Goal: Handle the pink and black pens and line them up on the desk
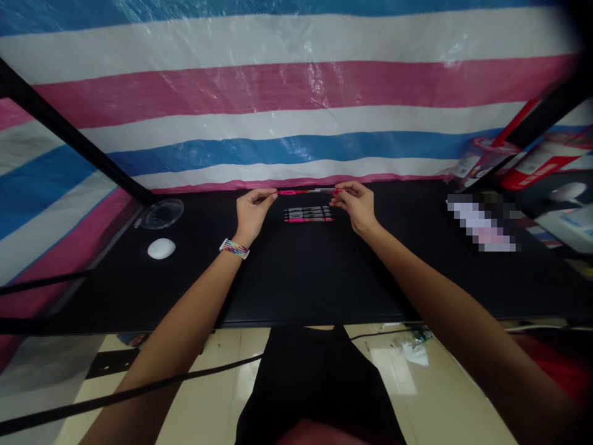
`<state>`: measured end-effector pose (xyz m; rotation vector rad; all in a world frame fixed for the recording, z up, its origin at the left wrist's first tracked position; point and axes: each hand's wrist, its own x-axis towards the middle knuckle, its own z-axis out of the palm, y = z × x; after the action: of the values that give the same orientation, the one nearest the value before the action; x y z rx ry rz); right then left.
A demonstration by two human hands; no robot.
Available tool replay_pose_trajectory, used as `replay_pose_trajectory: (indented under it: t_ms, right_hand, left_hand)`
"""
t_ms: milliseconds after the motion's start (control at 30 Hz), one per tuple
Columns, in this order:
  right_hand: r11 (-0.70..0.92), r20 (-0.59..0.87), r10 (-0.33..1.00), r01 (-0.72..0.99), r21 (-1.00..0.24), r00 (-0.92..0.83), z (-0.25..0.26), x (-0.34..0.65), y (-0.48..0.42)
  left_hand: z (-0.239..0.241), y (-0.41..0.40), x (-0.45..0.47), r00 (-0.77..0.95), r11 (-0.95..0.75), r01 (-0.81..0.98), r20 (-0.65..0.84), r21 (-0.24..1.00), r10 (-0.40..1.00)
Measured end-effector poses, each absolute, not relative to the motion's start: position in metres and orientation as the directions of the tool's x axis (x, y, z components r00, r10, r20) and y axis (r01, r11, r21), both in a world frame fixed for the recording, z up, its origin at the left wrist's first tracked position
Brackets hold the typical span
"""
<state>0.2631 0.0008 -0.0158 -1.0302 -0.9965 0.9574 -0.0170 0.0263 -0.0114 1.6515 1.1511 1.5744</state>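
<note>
Toward the back of the black table, a slim pen [303, 191] with a red-pink section and a clear barrel lies level between my two hands. My left hand [252, 210] pinches its left end with thumb and fingertips. At the other end, the fingers of my right hand [356, 205] are closed around a small red part, perhaps a cap; whether it is joined to the barrel I cannot tell. Just in front of it, several pens [309, 214] lie side by side in a neat stack of rows, grey and black ones with a pink one nearest me.
On the left are a white rounded object [162, 248] and a clear round lid [162, 214]. Cups with red parts [482, 161] stand at the back right, near a blurred-out item [482, 222]. A striped plastic sheet [296, 86] hangs behind the table [319, 278].
</note>
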Motion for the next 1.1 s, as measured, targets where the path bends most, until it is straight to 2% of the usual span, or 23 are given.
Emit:
replay_pose_trajectory:
  t_ms: [567,800,1100]
  right_hand:
    - [0.227,0.195,0.946,-0.100,-0.969,0.260,-0.015,0.262,0.000]
    - [0.216,0.200,0.973,-0.141,-0.966,0.119,-0.010,0.252,-0.009]
    - [0.190,0.171,0.979,-0.183,-0.964,0.114,-0.011,0.250,-0.010]
  left_hand:
    - [-0.011,0.025,-0.016,-0.052,-0.477,0.227,0.499,0.849,0.865]
    - [-0.013,0.020,-0.010,0.070,-0.487,0.221,0.485,0.845,0.872]
    - [-0.013,0.022,-0.011,0.121,-0.474,0.226,0.458,0.851,0.881]
